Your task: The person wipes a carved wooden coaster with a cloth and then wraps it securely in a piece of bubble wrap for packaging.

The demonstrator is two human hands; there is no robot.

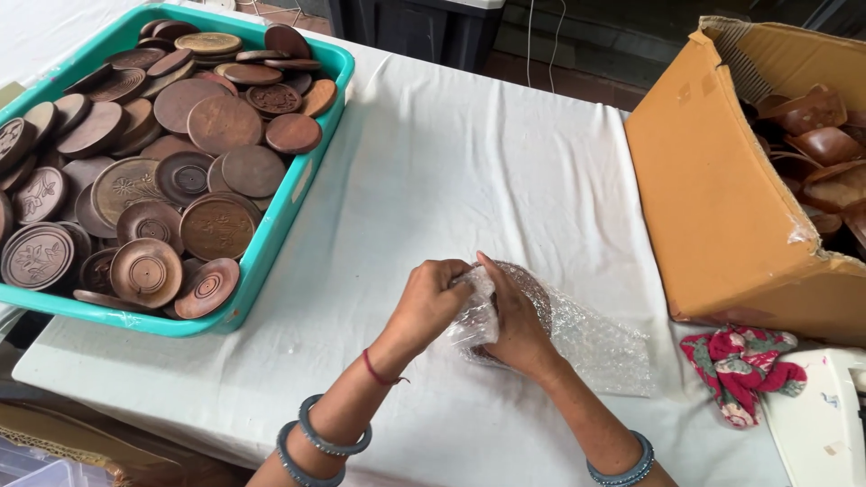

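At lower centre, my left hand point(431, 302) and right hand point(516, 323) both clamp one sheet of bubble wrap point(591, 347) around one wooden disc point(532, 293). One teal tray point(271, 236) of discs sits upper left, one cardboard box point(722, 207) right.

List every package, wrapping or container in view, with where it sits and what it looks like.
Bubble wrap: clear sheet on the white cloth, folded around a round brown disc by the left hand and right hand.
Cardboard box: right side, brown, open, tilted, holding brown wooden pieces.
Teal plastic tray: upper left, rectangular, heaped with round brown wooden discs.
No labels, signs or screens show.
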